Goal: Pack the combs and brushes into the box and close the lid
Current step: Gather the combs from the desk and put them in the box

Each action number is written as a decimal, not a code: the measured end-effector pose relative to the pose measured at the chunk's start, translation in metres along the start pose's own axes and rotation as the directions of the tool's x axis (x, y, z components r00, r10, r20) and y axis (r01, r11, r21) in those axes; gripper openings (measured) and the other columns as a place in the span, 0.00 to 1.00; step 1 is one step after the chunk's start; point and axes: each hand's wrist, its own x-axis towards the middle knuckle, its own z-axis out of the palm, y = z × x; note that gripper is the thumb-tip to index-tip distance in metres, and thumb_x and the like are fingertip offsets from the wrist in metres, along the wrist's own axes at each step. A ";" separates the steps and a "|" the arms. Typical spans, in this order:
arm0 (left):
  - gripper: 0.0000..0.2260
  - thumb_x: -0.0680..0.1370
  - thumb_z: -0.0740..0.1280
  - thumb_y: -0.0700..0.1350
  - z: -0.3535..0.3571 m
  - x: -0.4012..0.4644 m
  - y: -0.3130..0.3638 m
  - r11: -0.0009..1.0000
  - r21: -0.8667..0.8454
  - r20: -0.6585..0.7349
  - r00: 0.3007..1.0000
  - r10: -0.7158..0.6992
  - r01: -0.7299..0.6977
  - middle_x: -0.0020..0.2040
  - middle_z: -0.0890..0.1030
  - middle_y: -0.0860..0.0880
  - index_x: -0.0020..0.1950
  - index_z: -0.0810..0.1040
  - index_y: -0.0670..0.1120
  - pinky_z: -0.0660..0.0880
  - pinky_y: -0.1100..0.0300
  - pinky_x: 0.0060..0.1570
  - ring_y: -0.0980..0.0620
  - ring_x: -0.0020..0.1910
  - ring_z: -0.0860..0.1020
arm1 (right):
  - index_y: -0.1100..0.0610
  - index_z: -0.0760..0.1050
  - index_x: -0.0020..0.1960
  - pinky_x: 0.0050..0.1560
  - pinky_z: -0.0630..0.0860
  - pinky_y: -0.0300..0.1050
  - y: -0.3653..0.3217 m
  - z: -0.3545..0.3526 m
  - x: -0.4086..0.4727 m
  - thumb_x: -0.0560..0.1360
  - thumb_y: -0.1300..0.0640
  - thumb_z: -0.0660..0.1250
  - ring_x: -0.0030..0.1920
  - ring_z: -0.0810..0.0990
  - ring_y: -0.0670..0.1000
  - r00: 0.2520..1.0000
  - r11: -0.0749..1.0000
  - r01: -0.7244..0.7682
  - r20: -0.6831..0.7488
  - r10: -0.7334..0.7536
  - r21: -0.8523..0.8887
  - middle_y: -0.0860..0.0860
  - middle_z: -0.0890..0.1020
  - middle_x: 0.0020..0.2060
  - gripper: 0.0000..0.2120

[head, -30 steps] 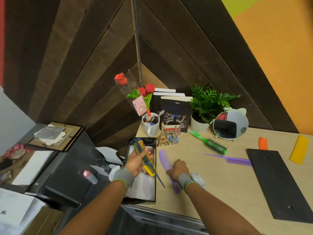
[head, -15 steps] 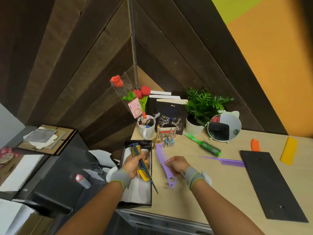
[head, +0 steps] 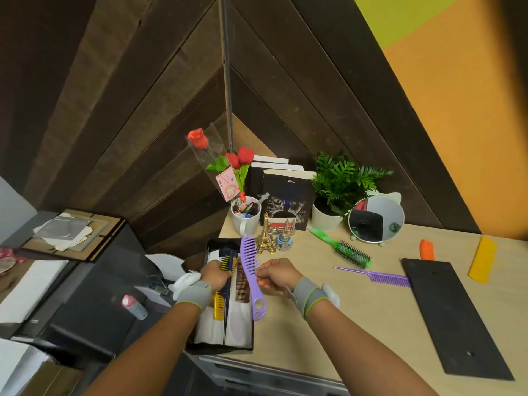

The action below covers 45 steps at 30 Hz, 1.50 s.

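A black box (head: 200, 345) lined with white paper sits at the desk's left front edge. Over it my left hand (head: 215, 274) grips a blue tail comb (head: 228, 284) and a yellow comb (head: 219, 307) together. A brown comb (head: 242, 284) lies in the box. My right hand (head: 273, 274) holds a wide purple comb (head: 251, 275) above the box's right side. On the desk lie a green round brush (head: 347, 251), a purple tail comb (head: 380, 277), an orange comb (head: 426, 250) and a yellow comb (head: 483, 260). The flat black lid (head: 454, 318) rests at the right.
At the back stand a white mug (head: 245, 218) with red roses, books, a potted plant (head: 334, 195), a round mirror (head: 375, 218) and small souvenirs including an Eiffel tower model (head: 265, 237). A dark side table with clutter is at the left.
My right hand picked the wide purple comb off the desk and carried it left over the box. My left hand lowered the blue and yellow combs deeper into the box.
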 end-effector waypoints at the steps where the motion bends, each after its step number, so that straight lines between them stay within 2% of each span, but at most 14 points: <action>1: 0.13 0.76 0.65 0.41 0.000 0.000 0.000 0.998 0.069 -0.027 1.000 0.008 -0.007 0.61 0.79 0.37 0.58 0.77 0.36 0.72 0.54 0.60 0.40 0.61 0.76 | 0.60 0.71 0.33 0.15 0.68 0.29 0.001 0.002 0.000 0.74 0.70 0.64 0.12 0.72 0.41 1.000 1.000 -0.003 -0.002 0.003 -0.003 0.48 0.75 0.12 0.12; 6: 0.16 0.76 0.65 0.43 0.002 -0.005 -0.004 0.973 0.232 -0.067 0.998 0.007 0.009 0.63 0.77 0.39 0.62 0.74 0.38 0.72 0.54 0.60 0.41 0.63 0.75 | 0.59 0.71 0.32 0.14 0.68 0.29 0.007 0.011 0.000 0.74 0.70 0.63 0.12 0.72 0.41 0.999 0.999 -0.023 -0.023 0.023 -0.023 0.47 0.74 0.12 0.13; 10: 0.16 0.78 0.62 0.39 -0.001 -0.001 -0.003 0.975 0.205 -0.151 0.987 -0.057 0.088 0.66 0.76 0.40 0.66 0.73 0.40 0.69 0.56 0.65 0.42 0.66 0.73 | 0.58 0.70 0.32 0.16 0.66 0.30 0.013 0.013 0.001 0.74 0.68 0.64 0.12 0.71 0.40 0.998 0.999 -0.035 -0.049 0.033 -0.038 0.50 0.77 0.17 0.13; 12: 0.15 0.79 0.61 0.39 -0.003 0.001 -0.002 0.986 0.135 -0.181 0.981 -0.070 0.096 0.66 0.76 0.40 0.65 0.75 0.40 0.69 0.56 0.65 0.42 0.66 0.73 | 0.58 0.70 0.33 0.16 0.66 0.30 0.014 0.014 0.001 0.74 0.68 0.64 0.13 0.71 0.40 0.998 0.999 -0.034 -0.056 0.032 -0.023 0.54 0.76 0.24 0.13; 15: 0.13 0.77 0.65 0.45 -0.003 -0.003 0.005 1.000 0.015 -0.210 0.978 0.013 -0.010 0.59 0.81 0.41 0.57 0.81 0.42 0.72 0.56 0.60 0.43 0.60 0.78 | 0.58 0.70 0.32 0.16 0.66 0.29 0.013 0.016 0.002 0.74 0.69 0.64 0.13 0.71 0.40 0.998 1.000 -0.023 -0.057 0.023 -0.006 0.52 0.76 0.22 0.13; 18: 0.16 0.75 0.67 0.51 0.001 -0.003 0.011 0.956 -0.291 -0.098 0.995 -0.001 -0.027 0.46 0.84 0.41 0.53 0.83 0.39 0.76 0.56 0.51 0.44 0.47 0.81 | 0.57 0.71 0.32 0.17 0.66 0.29 0.011 0.019 0.002 0.74 0.68 0.65 0.14 0.72 0.40 1.000 1.000 -0.016 -0.025 0.016 0.010 0.52 0.77 0.22 0.13; 21: 0.12 0.75 0.68 0.45 0.001 -0.002 0.017 0.864 -0.502 0.065 0.998 -0.013 0.044 0.40 0.80 0.44 0.53 0.81 0.38 0.75 0.66 0.32 0.53 0.35 0.77 | 0.56 0.72 0.33 0.20 0.68 0.31 0.009 0.022 0.001 0.73 0.66 0.66 0.15 0.73 0.39 1.000 1.000 -0.025 0.002 0.025 0.008 0.47 0.77 0.17 0.13; 24: 0.13 0.75 0.67 0.36 -0.002 -0.003 0.018 0.819 -0.571 0.094 0.996 -0.004 0.057 0.43 0.80 0.42 0.58 0.78 0.34 0.76 0.66 0.31 0.52 0.35 0.78 | 0.54 0.73 0.34 0.22 0.69 0.32 0.008 0.022 -0.001 0.74 0.64 0.66 0.17 0.74 0.39 0.999 0.999 -0.039 0.022 0.039 0.008 0.48 0.80 0.23 0.11; 29: 0.14 0.74 0.69 0.36 -0.008 0.005 0.014 0.864 -0.503 0.088 0.996 0.015 0.031 0.48 0.80 0.40 0.59 0.78 0.33 0.77 0.59 0.42 0.46 0.42 0.79 | 0.57 0.72 0.35 0.18 0.67 0.31 0.009 0.007 -0.002 0.76 0.65 0.63 0.15 0.72 0.40 0.999 0.997 -0.029 -0.033 0.032 0.068 0.47 0.79 0.19 0.11; 31: 0.14 0.73 0.70 0.37 -0.007 0.011 0.010 0.904 -0.425 0.068 0.998 -0.009 0.037 0.50 0.81 0.38 0.58 0.78 0.33 0.78 0.54 0.47 0.44 0.46 0.79 | 0.57 0.71 0.35 0.18 0.66 0.31 0.010 -0.003 -0.002 0.75 0.65 0.63 0.15 0.71 0.41 0.996 0.996 -0.035 -0.075 0.041 0.077 0.50 0.79 0.24 0.11; 33: 0.12 0.72 0.72 0.38 -0.005 0.017 0.004 0.945 -0.326 0.032 0.999 -0.020 0.029 0.52 0.82 0.36 0.53 0.80 0.34 0.79 0.55 0.46 0.44 0.44 0.79 | 0.56 0.71 0.35 0.19 0.65 0.32 0.013 -0.013 -0.002 0.76 0.64 0.63 0.16 0.71 0.42 0.993 0.996 -0.040 -0.110 0.048 0.077 0.52 0.77 0.29 0.11; 36: 0.08 0.70 0.74 0.40 -0.001 0.021 -0.002 0.987 -0.159 -0.008 1.000 -0.006 0.004 0.51 0.84 0.37 0.47 0.82 0.38 0.79 0.54 0.52 0.42 0.46 0.82 | 0.56 0.71 0.34 0.18 0.64 0.31 0.018 -0.025 -0.001 0.75 0.65 0.62 0.14 0.70 0.41 0.987 0.995 -0.050 -0.148 0.063 0.089 0.52 0.76 0.29 0.11; 40: 0.18 0.68 0.75 0.38 0.008 0.020 0.003 0.994 -0.107 -0.110 0.994 0.007 -0.019 0.55 0.82 0.37 0.56 0.80 0.37 0.73 0.54 0.58 0.41 0.55 0.80 | 0.56 0.70 0.34 0.19 0.64 0.32 0.024 -0.033 -0.003 0.75 0.64 0.62 0.18 0.71 0.44 0.983 0.995 -0.061 -0.170 0.075 0.085 0.53 0.75 0.29 0.12; 45: 0.14 0.72 0.70 0.39 0.020 0.011 0.025 0.985 -0.109 -0.198 0.974 0.112 -0.135 0.53 0.82 0.37 0.57 0.80 0.39 0.72 0.57 0.57 0.40 0.56 0.79 | 0.56 0.70 0.34 0.22 0.64 0.35 0.025 -0.042 -0.004 0.76 0.64 0.62 0.24 0.71 0.47 0.979 0.993 -0.070 -0.185 0.086 0.090 0.53 0.75 0.29 0.12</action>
